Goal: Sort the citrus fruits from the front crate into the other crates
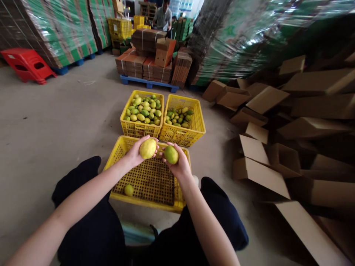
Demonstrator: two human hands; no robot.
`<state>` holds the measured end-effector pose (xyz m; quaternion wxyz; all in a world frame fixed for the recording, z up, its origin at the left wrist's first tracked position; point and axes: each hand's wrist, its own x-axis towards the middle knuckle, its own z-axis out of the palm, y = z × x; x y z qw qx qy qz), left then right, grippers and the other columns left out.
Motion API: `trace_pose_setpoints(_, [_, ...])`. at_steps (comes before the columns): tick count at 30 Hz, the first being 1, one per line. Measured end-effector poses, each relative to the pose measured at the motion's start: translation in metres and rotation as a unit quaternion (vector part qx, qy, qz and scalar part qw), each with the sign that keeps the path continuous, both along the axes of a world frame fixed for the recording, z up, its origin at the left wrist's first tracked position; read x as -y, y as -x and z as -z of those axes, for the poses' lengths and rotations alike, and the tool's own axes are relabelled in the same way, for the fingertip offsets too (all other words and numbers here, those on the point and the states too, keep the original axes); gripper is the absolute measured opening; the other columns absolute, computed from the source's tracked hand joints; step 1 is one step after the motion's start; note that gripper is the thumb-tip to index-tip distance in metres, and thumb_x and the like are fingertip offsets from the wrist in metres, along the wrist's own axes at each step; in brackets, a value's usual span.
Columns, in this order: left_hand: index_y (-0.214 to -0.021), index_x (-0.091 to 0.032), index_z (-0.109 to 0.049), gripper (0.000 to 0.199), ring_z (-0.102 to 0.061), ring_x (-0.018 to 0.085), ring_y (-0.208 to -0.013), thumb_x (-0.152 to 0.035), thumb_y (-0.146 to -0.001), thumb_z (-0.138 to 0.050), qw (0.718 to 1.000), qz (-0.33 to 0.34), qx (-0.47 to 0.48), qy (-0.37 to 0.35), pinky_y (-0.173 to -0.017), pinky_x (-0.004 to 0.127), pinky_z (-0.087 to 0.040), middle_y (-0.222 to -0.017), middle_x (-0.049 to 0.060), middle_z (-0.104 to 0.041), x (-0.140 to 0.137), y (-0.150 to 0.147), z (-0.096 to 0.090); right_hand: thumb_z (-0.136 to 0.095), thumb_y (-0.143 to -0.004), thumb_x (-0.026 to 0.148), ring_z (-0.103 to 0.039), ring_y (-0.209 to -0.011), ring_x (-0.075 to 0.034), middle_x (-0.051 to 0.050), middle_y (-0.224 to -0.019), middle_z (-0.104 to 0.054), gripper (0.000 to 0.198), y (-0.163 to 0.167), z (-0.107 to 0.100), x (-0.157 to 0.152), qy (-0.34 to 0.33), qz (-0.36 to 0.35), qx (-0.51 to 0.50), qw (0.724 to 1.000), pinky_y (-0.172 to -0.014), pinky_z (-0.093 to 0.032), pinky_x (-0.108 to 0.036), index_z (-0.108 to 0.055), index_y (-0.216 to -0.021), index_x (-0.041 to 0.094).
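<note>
A yellow lemon (148, 148) rests in my left hand (135, 154), its fingers curled around the fruit. My right hand (182, 163) grips a greener lemon (171, 154) close beside it. Both hands are above the near yellow crate (149, 205), where a single yellow-green lemon (129, 190) lies at the lower left. Just beyond stand two more crates: the left crate (141, 129) is heaped with green and yellow lemons (142, 109), while the right crate (177, 137) holds a lower layer of lemons (180, 117) toward its left side.
Cardboard boxes (263, 171) lie piled along the right. Ahead, a blue pallet (149, 84) carries bundled flat cartons (156, 70). A red stool (29, 65) stands at left by wrapped green stacks (63, 29). A person (163, 17) is at the back.
</note>
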<state>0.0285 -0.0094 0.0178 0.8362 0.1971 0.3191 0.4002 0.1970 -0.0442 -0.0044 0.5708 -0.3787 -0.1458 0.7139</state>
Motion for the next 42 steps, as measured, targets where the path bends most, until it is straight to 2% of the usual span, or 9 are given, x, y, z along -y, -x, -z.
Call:
trace_pose_setpoints(3, [-0.097,-0.014,-0.066,0.021,-0.069,0.020,-0.059,-0.028,-0.094,-0.051,0.999,0.018,-0.001,-0.028,-0.050,0.028,-0.055,-0.079,0.009,-0.072,0.001,-0.002,0.004,-0.067,-0.078,0.033,-0.070,-0.063,-0.018,-0.003,-0.079,-0.075,0.016,-0.001,0.001,0.000,0.007,-0.022,-0.020,1.000,-0.047,-0.054,-0.025,-0.068,-0.087,0.019])
trace_pose_setpoints(11, [-0.088,-0.012,-0.065,0.008,-0.069,0.015,-0.062,-0.014,-0.086,-0.058,0.993,-0.046,0.035,0.101,-0.052,0.022,-0.057,-0.075,0.006,-0.068,0.001,-0.001,-0.006,-0.072,-0.076,0.035,-0.068,-0.060,-0.015,-0.002,-0.074,-0.072,0.019,-0.002,0.006,-0.001,-0.018,-0.004,-0.034,0.999,-0.040,-0.049,-0.020,-0.069,-0.086,0.019])
trace_pose_setpoints(14, [-0.085,-0.011,-0.064,0.012,-0.069,0.015,-0.064,-0.007,-0.079,-0.055,0.988,-0.081,0.040,0.128,-0.057,0.022,-0.060,-0.072,0.007,-0.069,0.000,0.000,-0.002,-0.075,-0.072,0.030,-0.067,-0.059,-0.014,-0.002,-0.075,-0.073,0.020,-0.003,0.008,-0.001,-0.015,0.005,-0.035,0.999,-0.039,-0.050,-0.018,-0.069,-0.088,0.019])
trace_pose_setpoints(19, [-0.090,-0.012,-0.065,0.015,-0.071,0.018,-0.063,-0.012,-0.080,-0.053,0.984,-0.113,0.025,0.139,-0.055,0.026,-0.061,-0.077,0.009,-0.072,-0.004,0.001,0.008,-0.071,-0.074,0.033,-0.074,-0.082,-0.021,-0.007,-0.087,-0.075,0.024,-0.003,0.008,0.002,-0.021,-0.001,-0.045,0.999,-0.066,-0.065,-0.030,-0.069,-0.092,0.017])
trace_pose_setpoints(21, [-0.093,-0.012,-0.064,0.017,-0.071,0.019,-0.064,-0.017,-0.084,-0.051,0.978,-0.125,0.017,0.168,-0.057,0.028,-0.062,-0.075,0.010,-0.071,-0.005,0.001,0.010,-0.069,-0.070,0.028,-0.073,-0.094,-0.025,-0.009,-0.091,-0.076,0.025,-0.002,0.005,0.004,-0.037,-0.005,-0.046,0.998,-0.080,-0.065,-0.037,-0.068,-0.092,0.017])
trace_pose_setpoints(24, [-0.098,-0.011,-0.061,0.023,-0.071,0.022,-0.067,-0.027,-0.091,-0.046,0.970,-0.139,0.013,0.200,-0.059,0.030,-0.062,-0.073,0.013,-0.070,-0.005,0.000,0.009,-0.068,-0.065,0.024,-0.071,-0.102,-0.030,-0.008,-0.092,-0.076,0.024,0.000,0.002,0.006,-0.062,-0.018,-0.042,0.997,-0.086,-0.063,-0.047,-0.067,-0.089,0.019])
trace_pose_setpoints(28, [-0.095,-0.012,-0.060,0.022,-0.069,0.019,-0.067,-0.031,-0.092,-0.048,0.977,-0.122,0.033,0.171,-0.061,0.027,-0.061,-0.073,0.013,-0.068,-0.003,-0.002,0.003,-0.072,-0.070,0.029,-0.072,-0.100,-0.028,-0.008,-0.091,-0.076,0.023,-0.001,0.003,0.003,-0.070,-0.017,-0.026,0.997,-0.085,-0.064,-0.042,-0.068,-0.091,0.019])
trace_pose_setpoints(35, [-0.085,-0.013,-0.060,0.007,-0.066,0.015,-0.068,-0.020,-0.087,-0.063,0.990,-0.096,0.045,0.094,-0.064,0.023,-0.059,-0.075,0.007,-0.066,0.000,-0.007,-0.003,-0.067,-0.081,0.058,-0.073,-0.067,-0.019,-0.007,-0.082,-0.077,0.043,-0.002,0.004,0.000,-0.056,-0.073,-0.025,0.995,-0.062,-0.062,-0.029,-0.069,-0.090,0.016])
trace_pose_setpoints(42, [-0.084,-0.010,-0.062,0.010,-0.065,0.010,-0.067,-0.011,-0.078,-0.070,0.997,-0.072,-0.009,0.029,-0.068,0.020,-0.057,-0.080,0.007,-0.068,-0.001,-0.008,0.004,-0.074,-0.075,0.050,-0.072,-0.075,-0.021,-0.006,-0.083,-0.074,0.035,0.001,-0.001,0.007,-0.089,-0.067,0.039,0.993,-0.065,-0.058,-0.032,-0.068,-0.089,0.018])
